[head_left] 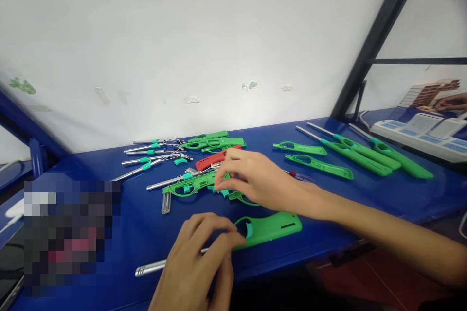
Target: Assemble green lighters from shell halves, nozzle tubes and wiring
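My left hand (204, 252) is closed around a green long-reach lighter (272, 231) near the blue table's front edge. The lighter has a teal trigger in its loop, and its silver tube (150, 268) sticks out to the left beneath my hand. My right hand (242, 177) reaches over the parts in the middle, thumb and fingers curled together. Whatever is between its fingertips is too small or hidden to make out. Under and beside those fingertips lie an opened green half-shell (197, 183), small teal pieces (224, 193) and a red casing (210, 160), partly covered by my hand.
Several silver tubes with wires (140, 159) and green shells (219, 143) lie at the back left. Two shells (321, 166) and three tubed lighters (365, 158) lie right. A clear part (166, 202) sits in front. A white power strip (419, 136) and another person's hand (452, 102) appear at far right.
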Available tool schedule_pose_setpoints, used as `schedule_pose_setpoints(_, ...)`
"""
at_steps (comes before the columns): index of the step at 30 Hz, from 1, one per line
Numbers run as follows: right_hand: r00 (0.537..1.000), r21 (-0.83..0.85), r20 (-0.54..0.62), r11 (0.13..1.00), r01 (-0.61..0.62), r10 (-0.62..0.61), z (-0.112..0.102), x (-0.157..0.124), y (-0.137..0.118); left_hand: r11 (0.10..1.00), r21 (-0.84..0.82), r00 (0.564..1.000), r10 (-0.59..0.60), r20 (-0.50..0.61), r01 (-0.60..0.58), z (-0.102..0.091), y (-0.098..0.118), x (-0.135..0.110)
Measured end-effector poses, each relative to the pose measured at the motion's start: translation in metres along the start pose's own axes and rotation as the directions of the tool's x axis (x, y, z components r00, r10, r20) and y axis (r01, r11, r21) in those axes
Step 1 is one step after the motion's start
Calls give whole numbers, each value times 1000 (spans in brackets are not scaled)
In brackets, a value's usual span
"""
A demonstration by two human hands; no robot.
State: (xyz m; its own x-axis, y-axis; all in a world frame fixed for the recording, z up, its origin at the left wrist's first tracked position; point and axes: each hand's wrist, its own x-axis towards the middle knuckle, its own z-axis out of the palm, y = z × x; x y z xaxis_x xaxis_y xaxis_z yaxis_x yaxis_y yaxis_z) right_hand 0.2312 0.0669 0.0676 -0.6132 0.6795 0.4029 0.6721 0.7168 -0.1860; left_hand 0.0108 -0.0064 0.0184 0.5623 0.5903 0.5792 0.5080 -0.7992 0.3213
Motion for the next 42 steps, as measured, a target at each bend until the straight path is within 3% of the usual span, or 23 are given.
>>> schedule_pose_setpoints(2,983,237,-90,962,-134,159,-11,-18,-1,997,77,999,-25,-22,27,15,-9,5)
schedule_pose_setpoints(4,950,333,-146,918,-216,277,-19,-40,-2,990,137,1000,-18,4,17,24,-13,5)
schedule_pose_setpoints(7,897,335,-220,893,-299,383,-23,-78,-1,979,202,996,-10,85,-7,27,-12,0)
schedule_pose_setpoints(13,794,349,-228,808,-474,564,-9,-132,0,958,283,988,-9,152,-35,27,-13,-2)
schedule_pose_setpoints(21,773,363,-226,787,-498,593,10,-139,-2,943,322,986,31,164,-84,28,-14,2)
schedule_pose_setpoints(26,720,315,-222,747,-585,658,5,-150,3,942,325,986,35,161,-87,27,-14,0)
schedule_pose_setpoints(33,770,306,11,731,-610,637,-2,-165,4,943,323,987,34,157,-84,29,-15,0)
schedule_pose_setpoints(42,744,297,-10,712,-636,668,6,-160,4,946,315,988,27,153,-75,28,-14,1)
